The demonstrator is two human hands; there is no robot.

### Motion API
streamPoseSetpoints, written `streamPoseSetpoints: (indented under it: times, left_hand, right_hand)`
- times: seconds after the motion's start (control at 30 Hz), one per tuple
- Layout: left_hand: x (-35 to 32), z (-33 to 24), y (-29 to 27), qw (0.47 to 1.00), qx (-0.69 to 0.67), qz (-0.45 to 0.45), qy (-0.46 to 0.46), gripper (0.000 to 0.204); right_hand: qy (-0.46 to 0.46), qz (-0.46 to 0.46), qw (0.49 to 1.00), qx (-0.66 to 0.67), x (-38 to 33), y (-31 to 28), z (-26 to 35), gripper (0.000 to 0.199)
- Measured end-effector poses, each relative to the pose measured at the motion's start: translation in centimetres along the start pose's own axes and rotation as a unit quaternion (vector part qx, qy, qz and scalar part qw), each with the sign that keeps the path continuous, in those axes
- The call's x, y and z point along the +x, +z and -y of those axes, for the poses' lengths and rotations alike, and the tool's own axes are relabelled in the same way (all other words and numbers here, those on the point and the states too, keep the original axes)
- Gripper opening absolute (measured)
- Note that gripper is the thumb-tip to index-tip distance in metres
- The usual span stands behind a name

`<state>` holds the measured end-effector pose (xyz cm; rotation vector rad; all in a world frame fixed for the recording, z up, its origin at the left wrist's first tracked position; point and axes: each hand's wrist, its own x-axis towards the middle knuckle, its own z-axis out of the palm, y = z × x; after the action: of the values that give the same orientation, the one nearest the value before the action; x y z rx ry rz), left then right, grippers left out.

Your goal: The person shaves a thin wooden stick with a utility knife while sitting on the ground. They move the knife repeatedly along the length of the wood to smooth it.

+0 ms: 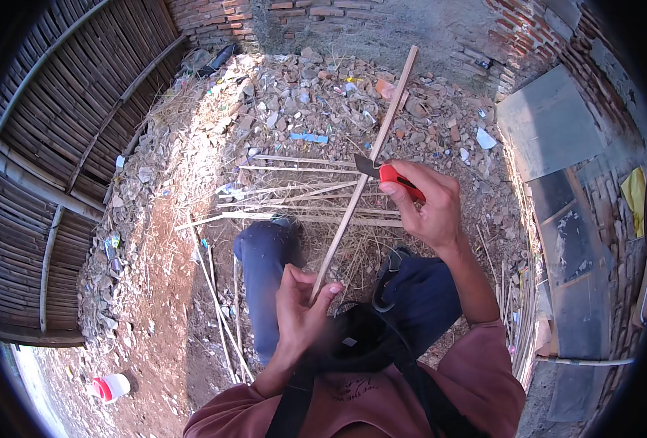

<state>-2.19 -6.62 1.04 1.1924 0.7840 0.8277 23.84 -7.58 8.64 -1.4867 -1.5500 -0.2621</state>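
Observation:
A long, flat bamboo strip (pixel 393 109) slants up and away from me, held off the ground. My left hand (pixel 301 303) grips its near end between thumb and fingers. Closed around the red handle of a knife (pixel 398 177), my right hand (pixel 433 204) is above the strip's middle. The knife's short, dark blade crosses the strip and appears to touch it. Below, several thin bamboo strips (pixel 301 193) lie across the ground in front of my knees, over dry straw shavings (pixel 330 255).
Rubble (pixel 301 102) covers the ground up to a brick wall (pixel 360 22). A bamboo fence (pixel 60 124) stands at left, with a white and red container (pixel 112 387) near it. More strips (pixel 221 314) lie beside my left leg. Grey boards (pixel 557 120) lean at right.

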Motion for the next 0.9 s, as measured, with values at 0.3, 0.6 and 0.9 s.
streamPoseSetpoints:
  times: [0.3, 0.6, 0.9]
  left_hand:
    - [0.0, 0.3, -0.1, 0.999, 0.046, -0.002, -0.014, 0.036]
    - [0.8, 1.2, -0.2, 1.0, 0.005, -0.003, 0.005, 0.032]
    - [1.5, 0.6, -3.0, 0.998, 0.027, 0.048, -0.009, 0.028]
  right_hand:
    - [0.045, -0.036, 0.997, -0.046, 5.9, -3.1, -3.7, 0.031]
    - [0.366, 0.283, 0.887, 0.006, 10.2, -6.6, -18.1, 0.045]
    - [0.257, 0.317, 0.898, -0.167, 1.1, -1.8, -10.5, 0.037]
